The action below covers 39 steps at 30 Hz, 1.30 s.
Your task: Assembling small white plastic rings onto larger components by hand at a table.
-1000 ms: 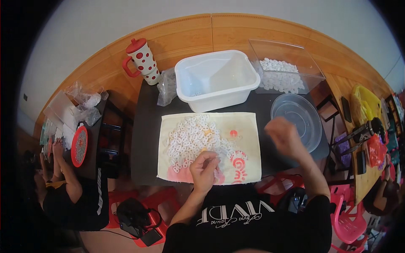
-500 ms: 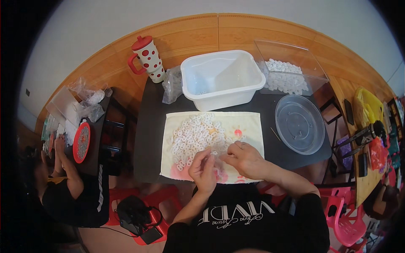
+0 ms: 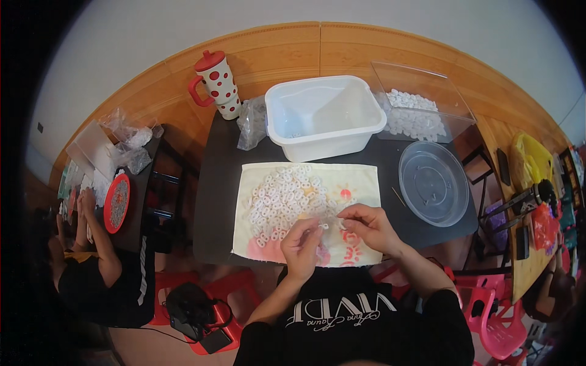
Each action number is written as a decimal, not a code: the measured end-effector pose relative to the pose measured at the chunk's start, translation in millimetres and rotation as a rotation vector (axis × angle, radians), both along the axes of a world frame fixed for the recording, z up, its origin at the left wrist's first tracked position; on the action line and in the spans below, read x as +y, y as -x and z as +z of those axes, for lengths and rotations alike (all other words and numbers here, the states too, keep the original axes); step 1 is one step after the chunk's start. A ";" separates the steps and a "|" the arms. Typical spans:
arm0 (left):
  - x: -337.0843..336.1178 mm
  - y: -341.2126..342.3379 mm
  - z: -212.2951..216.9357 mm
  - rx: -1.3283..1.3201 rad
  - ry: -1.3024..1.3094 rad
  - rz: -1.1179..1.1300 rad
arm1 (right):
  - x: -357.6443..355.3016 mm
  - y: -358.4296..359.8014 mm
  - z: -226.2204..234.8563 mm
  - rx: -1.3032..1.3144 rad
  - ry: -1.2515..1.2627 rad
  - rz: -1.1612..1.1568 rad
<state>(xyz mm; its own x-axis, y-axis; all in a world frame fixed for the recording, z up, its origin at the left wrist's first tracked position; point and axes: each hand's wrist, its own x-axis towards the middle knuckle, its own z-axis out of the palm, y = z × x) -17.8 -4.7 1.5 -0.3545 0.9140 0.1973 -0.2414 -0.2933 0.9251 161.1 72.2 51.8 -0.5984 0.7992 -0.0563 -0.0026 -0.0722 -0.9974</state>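
Observation:
A pile of small white two-holed plastic pieces (image 3: pixel 284 198) covers the left and middle of a pale yellow cloth (image 3: pixel 366 177) with pink and red prints. My left hand (image 3: pixel 300 247) is at the cloth's front edge, thumb and fingers pinching one small white plastic piece (image 3: pixel 324 226). Just to the right, my right hand (image 3: pixel 372 230) hovers over the printed part with thumb and forefinger pressed together. Something tiny and pale shows at those fingertips, too small to name. The two hands' fingertips are a short gap apart.
Behind the cloth stands a white basin (image 3: pixel 329 137), with a dotted tumbler (image 3: pixel 218 85) and plastic bag (image 3: pixel 251 125) to its left. To the right are a clear bin of white pieces (image 3: pixel 415 113) and a round clear lid (image 3: pixel 433 183). Another person (image 3: pixel 91 244) works at the left table.
My right hand has moved slightly right, away from my left fingertips, and its wrist has turned. A white piece now shows clearly at my left fingertips.

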 end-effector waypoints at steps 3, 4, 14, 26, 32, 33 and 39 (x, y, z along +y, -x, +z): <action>1.6 0.9 0.1 0.038 -0.007 -0.014 | -0.6 -3.0 -4.3 0.047 0.024 -0.026; 1.6 0.9 0.5 0.045 -0.010 -0.018 | -1.0 -3.7 -5.7 0.052 0.016 -0.029; 2.0 0.2 0.7 0.065 -0.062 -0.049 | -1.6 -8.0 -6.8 0.042 -0.186 -0.016; 0.9 2.2 2.8 0.059 0.048 -0.173 | 0.6 -1.7 2.3 0.109 -0.272 0.012; -1.3 3.2 16.8 0.011 0.037 -0.288 | 2.3 4.0 0.4 0.158 -0.196 0.041; -2.0 3.5 20.4 0.029 0.056 -0.299 | 1.1 4.7 -0.2 0.161 -0.140 0.015; -1.2 3.2 23.1 0.080 0.041 -0.286 | -1.0 5.0 -5.2 0.180 -0.048 -0.005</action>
<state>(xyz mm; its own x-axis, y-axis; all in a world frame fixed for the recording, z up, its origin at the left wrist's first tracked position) -21.0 -5.9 24.7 -0.0659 0.9823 0.1754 -0.2346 -0.1861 0.9541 156.1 71.2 46.6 -0.5918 0.8011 0.0892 -0.1814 -0.0245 -0.9831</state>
